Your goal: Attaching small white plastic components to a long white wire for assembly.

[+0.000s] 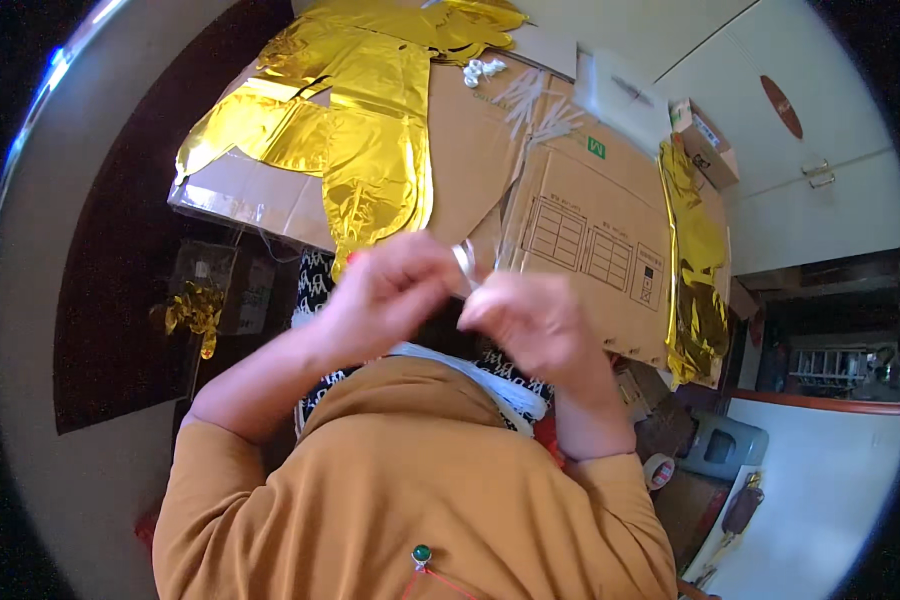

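Observation:
Above my lap, at the near edge of the cardboard, both hands are raised close together. A thin, whitish strip (465,258) runs between their fingertips, partly blurred and partly hidden by the fingers. My left hand (395,285) is closed, pinching the strip's one side. Opposite it, my right hand (532,318) is also closed, with thumb and finger on the strip. Just beyond the left hand, a gold foil balloon (380,170) lies flat and hangs over the edge. Farther back, several similar white strips (540,105) lie scattered on the cardboard (470,165).
A folded gold foil piece (695,270) lies along the right edge. At the back are a small white bundle (483,70) and a small carton (703,140). Gold foil (198,312) hangs at lower left. A tape roll (658,470) and grey plastic stool (725,445) stand lower right.

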